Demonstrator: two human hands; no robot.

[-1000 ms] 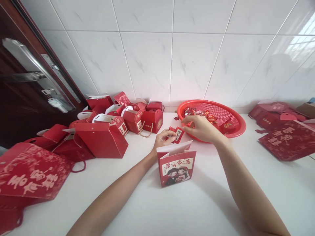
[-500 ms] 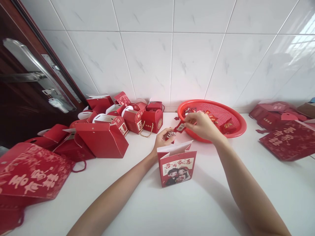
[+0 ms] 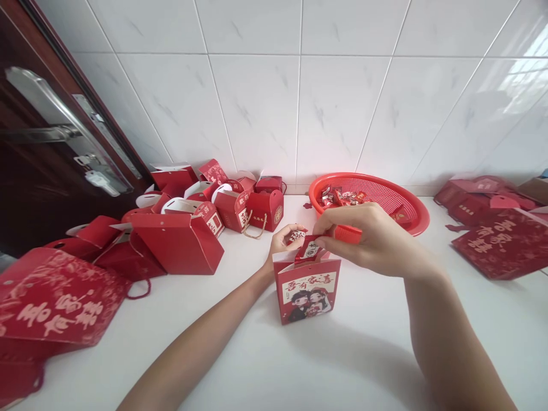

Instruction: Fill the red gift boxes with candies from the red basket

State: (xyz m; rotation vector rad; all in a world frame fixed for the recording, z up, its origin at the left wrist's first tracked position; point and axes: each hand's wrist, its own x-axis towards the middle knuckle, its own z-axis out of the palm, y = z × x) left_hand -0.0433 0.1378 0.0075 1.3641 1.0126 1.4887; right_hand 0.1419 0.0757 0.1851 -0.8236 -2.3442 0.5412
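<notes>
Light was bright, diffuse. Barred, window-like glare (image 3: 531, 63) washed the glossy wall tiles (image 3: 351, 108) at 2 o'clock. Soft shadow (image 3: 368, 354) fell across the white tabletop (image 3: 231, 365) at 5. Door (image 3: 21, 194) at 9 was dark, its metal handle (image 3: 47, 134) shiny. Edge distortion stretched the patterned box (image 3: 64, 291) at 8. Print on the central packet (image 3: 306, 251) looked soft.

Red paper gift box (image 3: 308, 297): upright on white surface (image 3: 240, 365), top open, white-lined flaps parted; front printed with cream panel, red Chinese characters, cartoon couple in dark suit and white dress. Small red packet (image 3: 309, 250), pale label with dark characters: pinched in right hand (image 3: 372, 240), tilted, at box mouth; whether its lower edge is inside, cannot tell. Second packet (image 3: 296, 235), similarly labelled: in left hand (image 3: 282, 242), behind box, partly covered by fingers
</notes>
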